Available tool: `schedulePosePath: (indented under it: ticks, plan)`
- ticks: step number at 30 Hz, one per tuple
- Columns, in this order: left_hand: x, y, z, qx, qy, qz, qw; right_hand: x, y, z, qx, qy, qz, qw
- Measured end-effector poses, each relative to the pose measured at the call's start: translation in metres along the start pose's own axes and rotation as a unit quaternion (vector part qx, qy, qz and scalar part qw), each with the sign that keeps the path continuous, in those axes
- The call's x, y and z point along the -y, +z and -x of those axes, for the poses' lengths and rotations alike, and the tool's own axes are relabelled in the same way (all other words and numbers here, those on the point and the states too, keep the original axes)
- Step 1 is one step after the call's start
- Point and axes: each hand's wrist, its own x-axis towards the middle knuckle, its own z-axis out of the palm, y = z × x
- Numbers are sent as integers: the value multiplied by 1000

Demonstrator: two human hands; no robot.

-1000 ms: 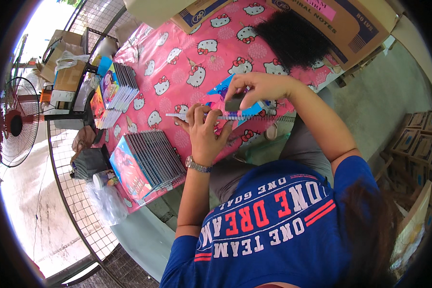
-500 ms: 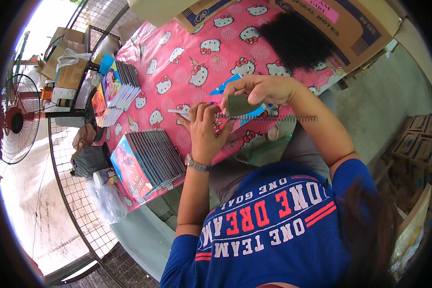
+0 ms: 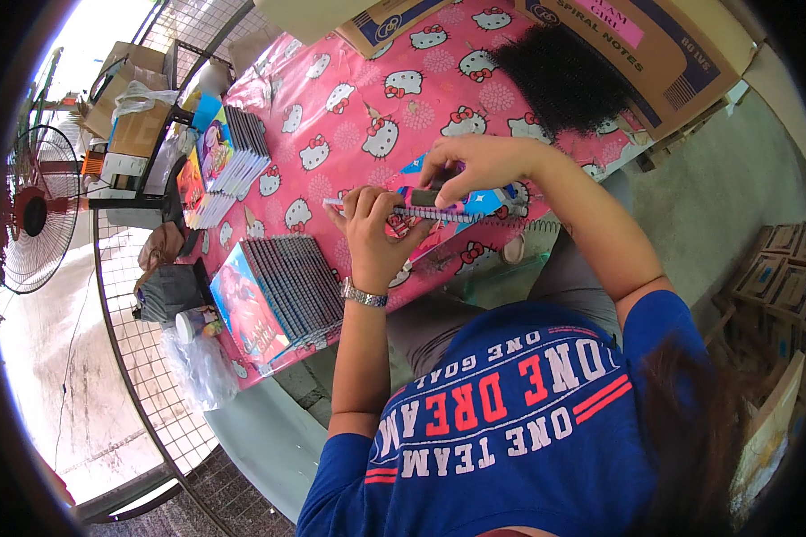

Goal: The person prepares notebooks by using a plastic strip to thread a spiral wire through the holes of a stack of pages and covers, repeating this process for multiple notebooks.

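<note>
Over the pink table cover I hold a notebook (image 3: 485,203) with a blue and pink cover. My left hand (image 3: 372,237) grips its left end, thumb below the spine and fingers above. A thin dark spiral coil (image 3: 535,226) runs along the holes and sticks out past the right end. My right hand (image 3: 482,168) pinches a dark grey-green pad (image 3: 430,199), which lies against the coiled edge. The pad's material is unclear. Part of the notebook is hidden behind my fingers.
Spiral-bound notebooks stand in a stack (image 3: 282,291) at the table's near left. More notebooks (image 3: 224,161) lie fanned farther back. A heap of black coils (image 3: 560,79) lies far right beside a cardboard box (image 3: 663,67). A fan (image 3: 36,210) stands at the far left.
My right hand has tipped the pad down from a raised position onto the notebook's edge. Less coil sticks out at the right. My left hand keeps its grip.
</note>
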Motion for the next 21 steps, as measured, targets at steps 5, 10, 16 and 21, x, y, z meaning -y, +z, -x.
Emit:
schedulePosePath:
  ticks: [5, 10, 16, 21]
  plan:
    - [-5, -2, 1, -13, 4, -6, 1000, -8, 9, -2, 36, -114, -210, 970]
    - [-7, -4, 0, -19, 8, 9, 1000, -8, 16, -3, 77, -153, -353, 920]
    - [10, -4, 10, -18, -21, 27, 999, 3, 14, -10, 99, -125, -440, 884]
    - [13, -9, 8, -17, -32, 34, 999, 11, 9, -20, 79, -69, -253, 962]
